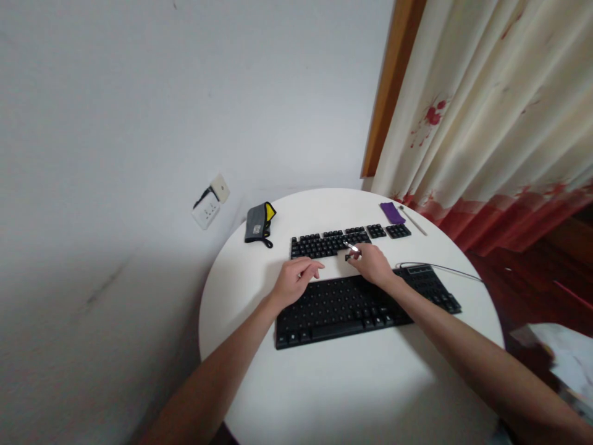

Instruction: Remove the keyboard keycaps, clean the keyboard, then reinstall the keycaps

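From my remote station I recorded a black keyboard (324,314) lying on the near side of the round white table (296,395), many of its key positions bare of caps. The loose keycaps (315,246) stood in blocks just beyond it, seemingly grouped so that each could be matched to its place. I found the right hand (367,262) closed in a pinch about a slim silver tool (352,247), its tip among the caps; I judged the grip pen-like for fine control. A dark piece lay by its fingertips, but I could not tell whether it was held. The left hand (296,279) was loosely curled, fingers partly spread, with nothing visible in its grasp; it sat over the keyboard's far left corner, perhaps as a steady, though contact could not be confirmed.

A grey cloth (256,224) with yellow lining bore a pale label, illegible to me. A purple cloth (392,213) showed no readable writing. Key legends were too small to read, and I identified no brand.
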Available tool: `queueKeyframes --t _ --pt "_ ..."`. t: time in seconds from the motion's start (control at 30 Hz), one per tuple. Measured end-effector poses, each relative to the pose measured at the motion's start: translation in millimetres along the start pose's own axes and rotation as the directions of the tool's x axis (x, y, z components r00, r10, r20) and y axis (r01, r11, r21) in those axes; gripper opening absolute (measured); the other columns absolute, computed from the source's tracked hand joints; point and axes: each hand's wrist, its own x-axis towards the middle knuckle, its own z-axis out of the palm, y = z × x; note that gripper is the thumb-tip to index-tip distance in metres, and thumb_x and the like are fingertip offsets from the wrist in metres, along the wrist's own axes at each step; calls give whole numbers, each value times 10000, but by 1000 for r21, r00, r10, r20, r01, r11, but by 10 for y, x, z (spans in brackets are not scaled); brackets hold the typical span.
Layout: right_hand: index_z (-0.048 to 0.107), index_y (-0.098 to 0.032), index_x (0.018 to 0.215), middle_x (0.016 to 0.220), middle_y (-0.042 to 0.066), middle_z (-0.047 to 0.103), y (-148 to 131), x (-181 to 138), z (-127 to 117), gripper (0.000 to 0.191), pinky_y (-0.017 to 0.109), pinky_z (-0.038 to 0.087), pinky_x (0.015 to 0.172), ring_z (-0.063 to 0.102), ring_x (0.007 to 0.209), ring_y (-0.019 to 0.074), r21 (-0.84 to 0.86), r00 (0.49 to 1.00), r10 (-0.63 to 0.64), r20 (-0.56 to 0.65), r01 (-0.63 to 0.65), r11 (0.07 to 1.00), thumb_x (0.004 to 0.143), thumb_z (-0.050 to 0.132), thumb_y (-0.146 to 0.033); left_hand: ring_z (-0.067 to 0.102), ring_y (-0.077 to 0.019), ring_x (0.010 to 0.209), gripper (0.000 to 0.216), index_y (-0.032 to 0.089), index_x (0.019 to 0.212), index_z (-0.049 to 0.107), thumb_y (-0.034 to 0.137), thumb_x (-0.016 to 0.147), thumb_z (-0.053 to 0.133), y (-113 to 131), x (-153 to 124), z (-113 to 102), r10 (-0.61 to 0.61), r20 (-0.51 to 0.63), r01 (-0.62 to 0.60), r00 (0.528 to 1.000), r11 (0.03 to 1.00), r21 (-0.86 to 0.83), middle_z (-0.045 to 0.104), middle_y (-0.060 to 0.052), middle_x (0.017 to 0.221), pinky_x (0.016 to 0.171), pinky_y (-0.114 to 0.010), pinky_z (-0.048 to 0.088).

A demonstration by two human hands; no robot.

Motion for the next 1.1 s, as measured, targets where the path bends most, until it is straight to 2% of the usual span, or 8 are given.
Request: queueKeyframes --t 0.2,0.5,0.7,0.9,1.1 --pt "710 -207 864 859 56 718 15 198 167 113 261 375 630 641 789 202 -45 998 52 38 -50 998 783 671 -275 631 -133 657 363 145 779 724 299 991 474 11 3 -2 -16 7 16 1000 1000 -9 704 -42 716 644 -248 468" --pt "713 -188 841 878 92 720 10 239 193 136 273 422 676 662 828 224 -97 993 111 45 -107 990 786 683 -309 644 -143 672 379 150 753 711 306 994 463 -8 -5 5 12 13 -12 1000 1000 -8 710 -47 721 671 -266 482" --pt "726 -186 861 914 106 727 -30 292 237 148 281 444 720 667 860 225 -98 992 114 57 -108 989 807 660 -307 638 -145 651 373 154 807 723 330 996 454 -14 -1 3 22 15 -22 1000 1000 5 695 -37 684 660 -269 487" --pt "716 -197 859 913 104 725 -44 321 264 150 296 451 724 669 866 240 -98 993 104 62 -98 990 816 642 -321 644 -145 677 384 151 747 708 304 995 458 -28 -9 9 20 29 -20 999 1000 -4 706 -48 719 686 -273 486" --pt "714 -193 867 915 103 725 -57 315 258 135 288 450 721 671 880 239 -94 993 96 67 -89 992 815 639 -293 641 -151 678 385 154 807 723 331 1000 441 -25 -7 11 1 52 -2 999 1000 14 693 -41 698 680 -273 483"
